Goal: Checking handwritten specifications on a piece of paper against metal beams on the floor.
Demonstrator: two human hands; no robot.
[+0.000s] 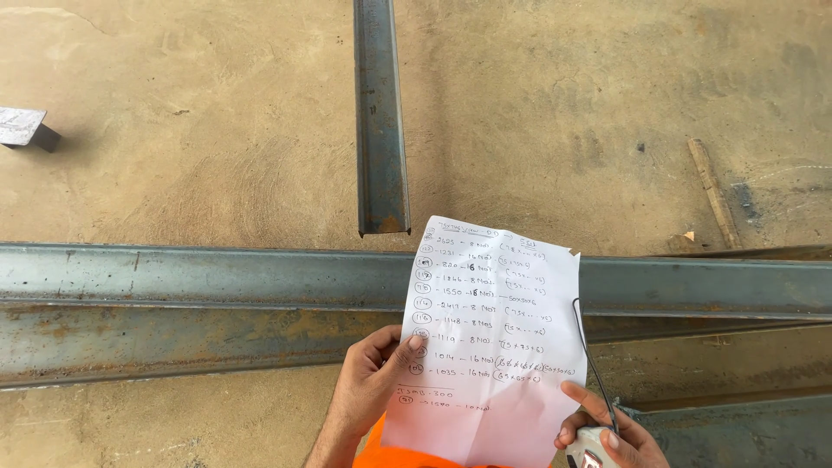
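My left hand [371,381] pinches the left edge of a white sheet of paper [503,347] covered in handwritten lines, held up above a long rusty steel beam [173,303]. My right hand [611,429] supports the sheet's lower right corner with a finger and also grips a grey tape measure [589,451], whose thin black strap [594,364] loops up beside the paper. An orange sleeve [407,455] shows at the bottom edge.
A steel channel [380,113] lies on the concrete floor [199,104], running away from the beam. A small metal block [26,128] rests at far left. A wooden stick [712,192] lies at right. More steel plate [737,433] sits at lower right.
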